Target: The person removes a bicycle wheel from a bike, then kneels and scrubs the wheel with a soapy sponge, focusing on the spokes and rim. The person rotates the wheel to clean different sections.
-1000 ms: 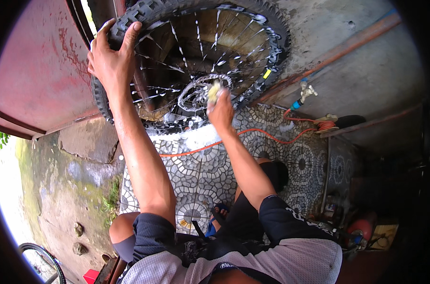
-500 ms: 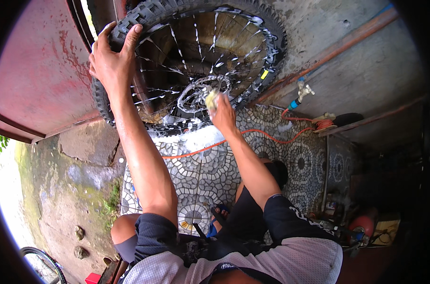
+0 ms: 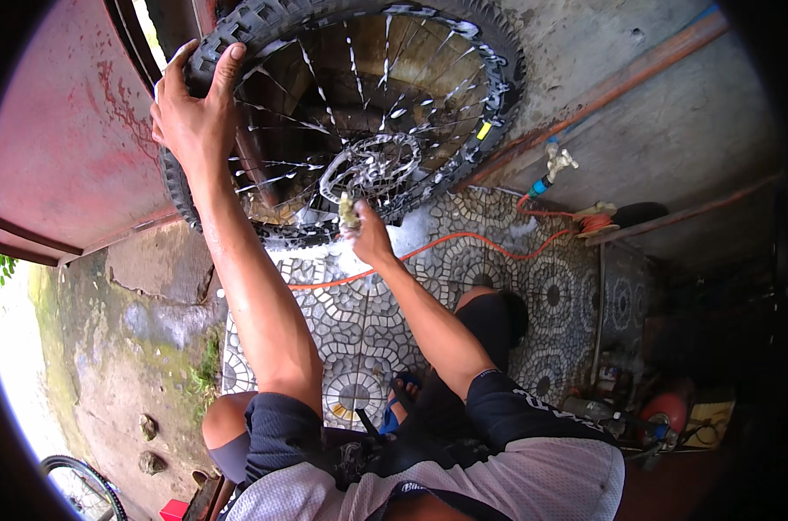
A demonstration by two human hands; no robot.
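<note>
A bicycle wheel (image 3: pixel 496 95) with a knobby black tyre stands tilted in front of me, its spokes and rim streaked with white foam. My left hand (image 3: pixel 196 117) grips the tyre at its upper left, thumb on the near side and fingers round the outer tread. My right hand (image 3: pixel 371 234) is closed on a yellowish, soapy sponge (image 3: pixel 348 211) at the lower part of the wheel, just below the foamy disc rotor (image 3: pixel 335 174). The fingertips behind the sponge are partly hidden.
An orange hose (image 3: pixel 485 240) crosses the patterned tile floor (image 3: pixel 351 334) to a wall tap (image 3: pixel 557 165) on the right. A red metal panel (image 3: pixel 64 130) stands at left. Another wheel (image 3: pixel 86 482) lies lower left, and a red round object (image 3: pixel 667 408) sits lower right.
My right hand has moved the sponge down and left, from the rotor towards the lower rim. My left hand and the wheel have shifted slightly left.
</note>
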